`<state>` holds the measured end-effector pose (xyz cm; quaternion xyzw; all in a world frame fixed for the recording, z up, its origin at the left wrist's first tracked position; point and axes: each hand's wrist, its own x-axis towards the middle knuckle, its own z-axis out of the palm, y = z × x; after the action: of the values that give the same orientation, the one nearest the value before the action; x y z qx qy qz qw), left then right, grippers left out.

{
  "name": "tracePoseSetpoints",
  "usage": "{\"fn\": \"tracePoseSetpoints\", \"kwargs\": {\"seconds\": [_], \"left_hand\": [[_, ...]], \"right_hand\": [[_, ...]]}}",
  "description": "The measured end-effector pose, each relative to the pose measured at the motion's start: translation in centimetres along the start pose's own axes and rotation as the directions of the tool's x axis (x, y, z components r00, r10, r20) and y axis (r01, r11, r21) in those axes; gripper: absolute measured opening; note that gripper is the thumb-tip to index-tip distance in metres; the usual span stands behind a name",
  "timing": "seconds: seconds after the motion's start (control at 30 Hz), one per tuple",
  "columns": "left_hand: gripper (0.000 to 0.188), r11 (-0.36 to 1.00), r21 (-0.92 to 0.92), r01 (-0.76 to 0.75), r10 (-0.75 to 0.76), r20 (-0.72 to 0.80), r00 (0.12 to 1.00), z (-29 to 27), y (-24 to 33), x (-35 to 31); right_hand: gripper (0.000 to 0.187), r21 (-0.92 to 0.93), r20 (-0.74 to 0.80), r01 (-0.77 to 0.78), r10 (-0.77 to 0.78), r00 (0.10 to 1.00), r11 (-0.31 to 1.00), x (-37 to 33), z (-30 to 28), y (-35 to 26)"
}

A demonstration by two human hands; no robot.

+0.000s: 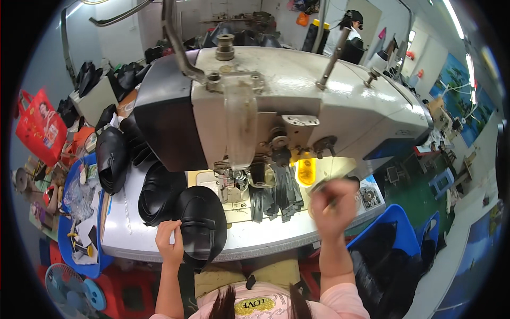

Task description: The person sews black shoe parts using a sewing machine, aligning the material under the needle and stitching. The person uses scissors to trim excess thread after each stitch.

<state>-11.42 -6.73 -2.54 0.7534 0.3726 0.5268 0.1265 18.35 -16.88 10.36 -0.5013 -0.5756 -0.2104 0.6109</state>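
Note:
My left hand [169, 236] pinches the left edge of a black leather shoe upper [204, 220], which lies at the front edge of the white sewing table [249, 242]. Just behind it to the left rests a stack of similar black uppers [159, 194]. Raised over the table's right part, my right hand [334, 207] is curled closed and blurred by motion; a dark, smeared object shows at its fingers, too unclear to name. The sewing machine [297, 80] spans the view above both hands. Black leather strips [276, 196] lie beside its needle area, near a yellow oval piece [306, 171].
More black uppers [111, 159] are piled at the table's left. A blue bin [66, 234] with plastic and scraps stands further left, above a blue fan [66, 290]. On the right, a blue basket [406, 234] holds black material. Another person [350, 32] is in the far background.

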Motion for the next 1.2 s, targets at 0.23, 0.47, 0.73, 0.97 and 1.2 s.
{"fn": "tracePoseSetpoints", "kwargs": {"seconds": [0.23, 0.47, 0.73, 0.97, 1.2], "left_hand": [[0.014, 0.999, -0.047, 0.016, -0.014, 0.051, 0.999, 0.9, -0.1, -0.2], [0.013, 0.994, -0.07, 0.08, -0.076, 0.049, 0.996, 1.0, -0.9, -0.6], [0.015, 0.996, -0.086, -0.031, 0.035, 0.048, 0.998, 1.6, 0.6, 0.5], [0.032, 0.994, 0.005, -0.107, 0.087, 0.541, 0.836, 0.2, 2.7, 1.1], [0.037, 0.987, 0.071, -0.143, 0.075, 0.59, 0.804, 0.2, 2.0, 1.0]], "right_hand": [[0.023, 0.109, -0.059, -0.139, 0.146, 0.988, 0.984, 2.9, -0.7, 1.4], [0.025, -0.013, -0.183, -0.196, 0.191, 0.964, 0.98, 2.9, 0.5, 2.0], [0.034, 0.152, -0.542, -0.137, 0.198, 0.817, 0.979, 8.4, -3.8, 0.7], [0.017, 0.139, -0.457, -0.145, 0.193, 0.868, 0.98, 3.8, -1.3, 3.2], [0.02, -0.343, -0.009, -0.016, 0.013, 1.0, 0.939, 3.0, 1.0, -0.6]]}}
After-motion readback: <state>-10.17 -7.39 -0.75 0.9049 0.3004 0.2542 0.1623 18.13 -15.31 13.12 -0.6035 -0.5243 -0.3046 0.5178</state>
